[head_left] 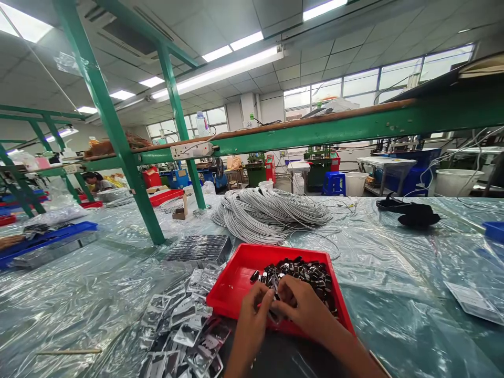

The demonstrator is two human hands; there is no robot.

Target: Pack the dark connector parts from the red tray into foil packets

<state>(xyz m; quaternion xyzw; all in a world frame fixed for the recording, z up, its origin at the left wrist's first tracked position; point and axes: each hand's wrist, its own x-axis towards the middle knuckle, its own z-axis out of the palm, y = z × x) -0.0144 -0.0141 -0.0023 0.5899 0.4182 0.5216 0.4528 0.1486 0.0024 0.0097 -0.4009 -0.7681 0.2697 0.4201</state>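
Observation:
My left hand [255,311] and my right hand [302,303] meet over the near side of a red tray [241,266]. Thumb and fingers of each are pinched together on what looks like a small clear plastic bag [274,317], mostly hidden by the fingers. Small black parts with shiny metal faces [301,269] lie heaped in the tray, mainly to the right and behind my hands. Left of the tray spreads a loose pile of small clear packets [191,329] with grey and black printing. A neat row of dark flat packets [200,248] lies behind that pile.
A large coil of grey cable [271,212] lies behind the tray. Green posts [137,194] carry a shelf [283,137] across the bench. To the right are a black item [413,214] and a white packet [474,302]. A co-worker's hand [11,241] rests by a blue tray [84,228].

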